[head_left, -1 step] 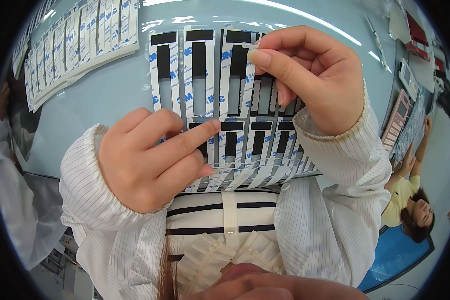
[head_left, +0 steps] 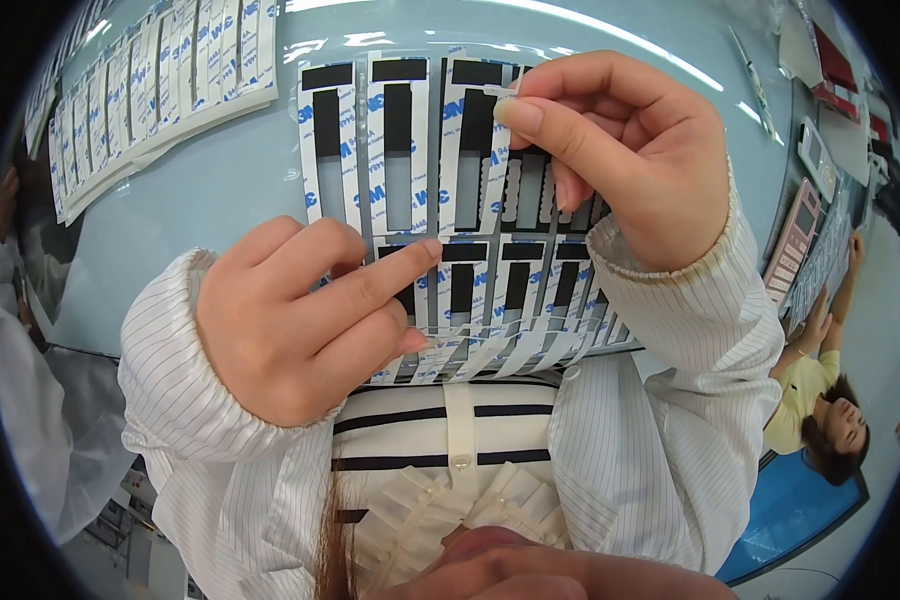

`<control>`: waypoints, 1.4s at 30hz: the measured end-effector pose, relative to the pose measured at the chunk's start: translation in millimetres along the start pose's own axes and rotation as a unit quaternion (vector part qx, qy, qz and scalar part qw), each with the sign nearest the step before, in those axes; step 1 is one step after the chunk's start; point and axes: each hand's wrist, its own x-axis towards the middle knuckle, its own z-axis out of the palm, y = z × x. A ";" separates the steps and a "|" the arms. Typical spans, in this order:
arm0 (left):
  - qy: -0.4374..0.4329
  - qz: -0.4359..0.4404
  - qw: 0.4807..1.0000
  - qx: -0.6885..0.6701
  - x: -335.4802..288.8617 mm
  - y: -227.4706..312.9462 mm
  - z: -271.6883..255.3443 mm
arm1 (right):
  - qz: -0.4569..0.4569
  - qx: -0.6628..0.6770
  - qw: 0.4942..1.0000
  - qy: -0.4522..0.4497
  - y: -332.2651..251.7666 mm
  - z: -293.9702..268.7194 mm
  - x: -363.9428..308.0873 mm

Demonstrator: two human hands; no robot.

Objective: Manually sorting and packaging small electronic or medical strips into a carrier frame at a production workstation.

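Rows of flat black frames lie on the table, many bordered with white adhesive tape strips marked in blue. At the top corner of the third frame (head_left: pixel 483 72) in the far row, my right hand (head_left: pixel 630 140) pinches the end of a narrow white adhesive strip (head_left: pixel 497 92) between thumb and forefinger. My left hand (head_left: pixel 300 310) is nearer to me, its index finger stretched out and touching down by that frame's lower corner. The other left fingers are loosely bent, holding nothing. Black frames with scalloped pale edges (head_left: pixel 513 190) lie partly hidden under my right hand.
A sheet of taped strips (head_left: pixel 170 90) lies at the far left. Tweezers (head_left: pixel 755 85), a pink calculator (head_left: pixel 795 235) and a white device (head_left: pixel 818 160) are at the right. Clear loops (head_left: pixel 530 330) run along the near edge. Another person (head_left: pixel 820 400) sits at the right.
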 end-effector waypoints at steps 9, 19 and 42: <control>-0.017 -0.005 1.000 0.017 -1.2 1.0 -0.5 | -0.006 -0.016 1.000 0.005 1.9 0.7 -1.4; -0.018 0.004 1.000 0.018 -1.4 -0.3 -2.0 | -0.005 -0.015 1.000 0.011 1.9 2.6 -1.3; -0.017 0.008 0.998 0.055 -1.7 1.3 0.8 | -0.040 -0.072 0.995 0.047 9.7 4.3 -1.8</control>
